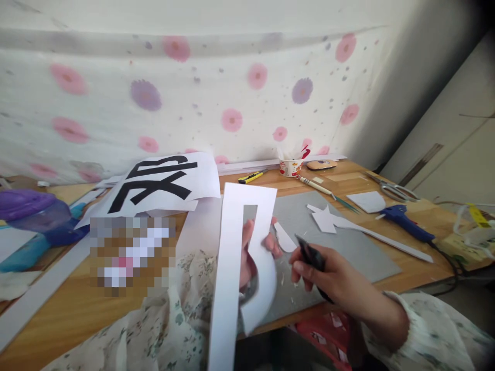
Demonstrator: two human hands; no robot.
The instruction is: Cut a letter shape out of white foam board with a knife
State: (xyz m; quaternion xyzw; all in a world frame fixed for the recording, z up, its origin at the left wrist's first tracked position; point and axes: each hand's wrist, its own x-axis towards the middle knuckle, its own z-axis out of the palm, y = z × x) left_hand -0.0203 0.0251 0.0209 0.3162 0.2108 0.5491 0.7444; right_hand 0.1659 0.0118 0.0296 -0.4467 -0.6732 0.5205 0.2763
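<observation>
left hand (257,247) grips white cutout (232,268) | right hand (328,273) holds knife (309,252)

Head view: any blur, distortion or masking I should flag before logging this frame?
Head view: strong wide-angle bending, the table edge and curtain bow; corners darken at upper right. A pixelated block masks part of the table. The right hand with its dark tool is slightly motion-soft; the left hand holds a white cutout. Even daylight, no glare.

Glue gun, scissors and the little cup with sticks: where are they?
Glue gun (402,219), head view, on its blue body.
Scissors (394,190), head view, on the handles.
Cup (291,167), head view, on its patterned side wall.
</observation>
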